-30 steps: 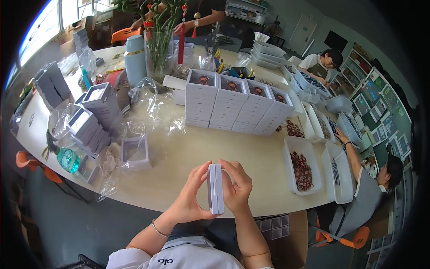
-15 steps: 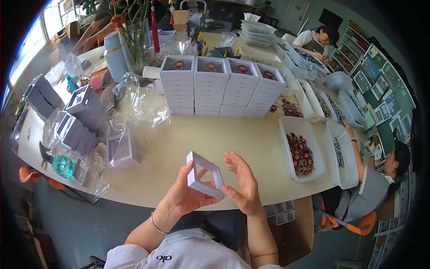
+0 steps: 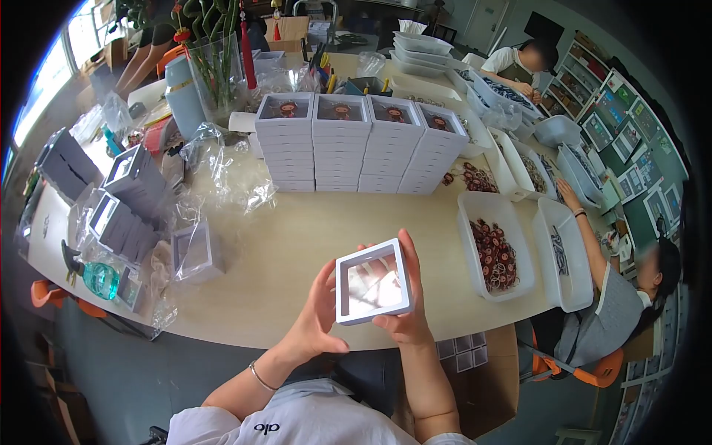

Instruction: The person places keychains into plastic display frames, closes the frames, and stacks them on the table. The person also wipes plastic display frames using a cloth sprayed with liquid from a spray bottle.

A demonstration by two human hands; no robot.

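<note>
A white square display frame (image 3: 344,302) with a clear, shiny window is tilted toward me above the front of the table. My right hand (image 3: 412,315) grips it along the right side, thumb at the lower corner and fingers behind; some fingers show through the window. Close by its left edge is my left hand (image 3: 315,315), thumb spread away and fingers apart; whether a fingertip touches the frame I cannot tell. Behind stand four stacks of white boxed frames (image 3: 341,152), the top ones showing small brown-red figures.
Bins of brown-red keychains (image 3: 493,256) and metal parts (image 3: 560,248) stand right, near a seated co-worker (image 3: 619,311). Another person (image 3: 523,70) works farther back. Plastic wrap (image 3: 215,170), frame stacks (image 3: 122,226) and a spray bottle (image 3: 100,279) lie left. An open carton (image 3: 493,386) sits below the table edge.
The display frame has passed from my left hand to my right and turned so its window faces me. My left hand has let go. The view has shifted slightly.
</note>
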